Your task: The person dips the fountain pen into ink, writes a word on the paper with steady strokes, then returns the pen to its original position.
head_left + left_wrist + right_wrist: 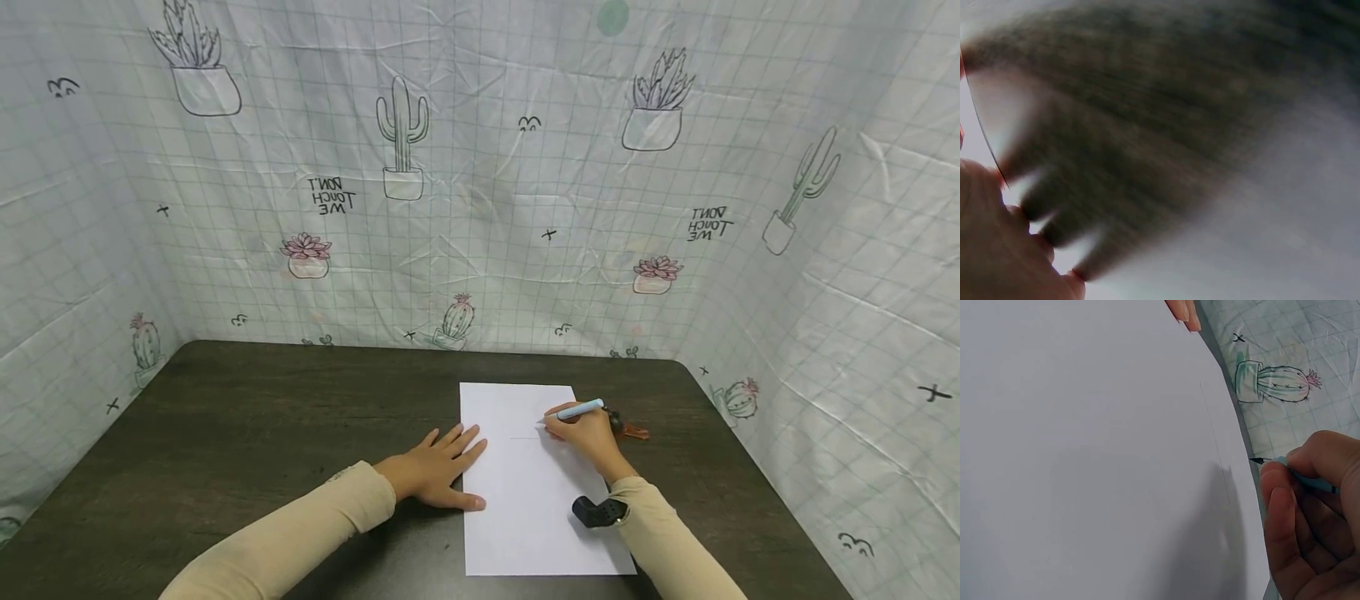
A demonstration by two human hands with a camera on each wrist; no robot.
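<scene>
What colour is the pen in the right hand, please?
The pen is light blue, which shows best in the head view.

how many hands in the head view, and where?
2: the left hand spread over the left edge of the paper, the right hand gripping a pen near its upper right.

Soft, even light fills the head view, with dull sheen on the near tabletop [300,408]; the left wrist view blurs (one dark, streaky smear), and soft shadow dims the right wrist view's paper [1104,412].
</scene>
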